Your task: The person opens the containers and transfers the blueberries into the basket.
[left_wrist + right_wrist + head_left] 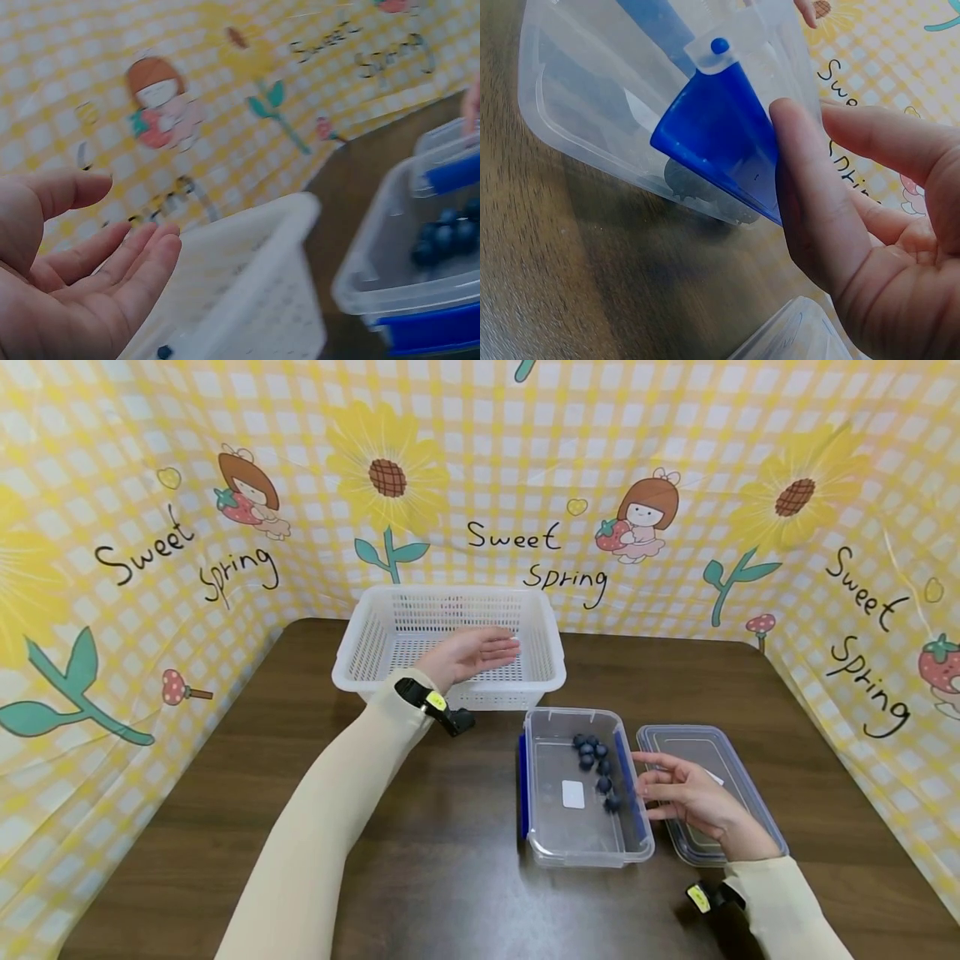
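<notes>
My left hand is over the white plastic basket, fingers extended and nothing held. Inside that basket a single blueberry shows in the left wrist view; the head view does not show it. To the basket's right front stands a clear plastic box with blue side latches and several blueberries along its right side. Loosely bent fingers of my right hand rest against the box's right wall. Up close in the right wrist view, the thumb touches the blue latch, which hangs outward.
A clear lid lies on the brown table to the right of the box, partly under my right hand. Yellow checked cloth with printed flowers encloses the back and sides. A white label marks the box's bottom.
</notes>
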Tool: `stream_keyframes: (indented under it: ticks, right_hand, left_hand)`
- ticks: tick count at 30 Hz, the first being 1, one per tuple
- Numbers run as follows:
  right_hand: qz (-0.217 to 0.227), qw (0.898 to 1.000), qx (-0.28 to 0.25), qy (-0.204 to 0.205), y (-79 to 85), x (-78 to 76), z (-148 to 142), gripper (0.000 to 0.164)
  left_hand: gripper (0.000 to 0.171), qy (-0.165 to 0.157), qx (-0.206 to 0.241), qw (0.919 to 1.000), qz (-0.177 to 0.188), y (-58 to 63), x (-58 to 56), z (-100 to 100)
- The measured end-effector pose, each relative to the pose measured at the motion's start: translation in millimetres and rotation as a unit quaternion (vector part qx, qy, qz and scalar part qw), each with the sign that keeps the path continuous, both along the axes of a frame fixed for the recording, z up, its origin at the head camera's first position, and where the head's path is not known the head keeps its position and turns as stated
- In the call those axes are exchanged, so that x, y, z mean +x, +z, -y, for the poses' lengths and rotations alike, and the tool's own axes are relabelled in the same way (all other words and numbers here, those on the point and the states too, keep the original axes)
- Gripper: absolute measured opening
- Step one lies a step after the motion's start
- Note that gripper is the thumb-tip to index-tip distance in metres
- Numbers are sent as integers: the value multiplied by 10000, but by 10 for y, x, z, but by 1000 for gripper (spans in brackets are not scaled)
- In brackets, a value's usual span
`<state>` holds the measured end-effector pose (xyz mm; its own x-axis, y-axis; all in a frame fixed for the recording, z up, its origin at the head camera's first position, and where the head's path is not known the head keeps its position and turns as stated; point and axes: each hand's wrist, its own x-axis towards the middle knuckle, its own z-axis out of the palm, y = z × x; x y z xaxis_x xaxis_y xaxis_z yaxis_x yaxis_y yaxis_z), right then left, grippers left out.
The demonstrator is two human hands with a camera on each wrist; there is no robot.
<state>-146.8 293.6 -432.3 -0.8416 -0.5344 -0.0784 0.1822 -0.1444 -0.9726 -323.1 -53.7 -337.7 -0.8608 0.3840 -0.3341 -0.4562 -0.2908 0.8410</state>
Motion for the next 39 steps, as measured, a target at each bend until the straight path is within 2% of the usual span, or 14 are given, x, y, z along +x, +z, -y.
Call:
stream_keyframes:
  ticks: [5,11,17,22,27,32,39]
  right_hand:
    - [8,10000,-24,2,-6,-7,4,43]
    - [30,10000,-59,3,8,-11,6,43]
    - [65,10000,-31,4,14,-5,2,42]
    - [72,10000,13,-44,17,-6,5,42]
    - [95,9999,17,-58,17,-12,6,42]
    - [103,9999,16,-34,8,-8,2,41]
    - [59,10000,-6,-48,7,1,5,42]
  left_hand:
    - [43,-274,-326,9991,-41,-79,143,-188]
    - [37,-507,-385,9979,-91,-124,291,-393]
    - [36,-1132,-530,9919,-231,-130,477,-554]
    - [40,-1723,-725,9819,-314,-248,659,-677]
    - [37,-2214,-1080,9684,-381,-389,853,-775]
    - [32,-2629,-1403,9544,-198,-492,1008,-862]
    - [30,-3072,-1626,9372,297,-586,1124,-971]
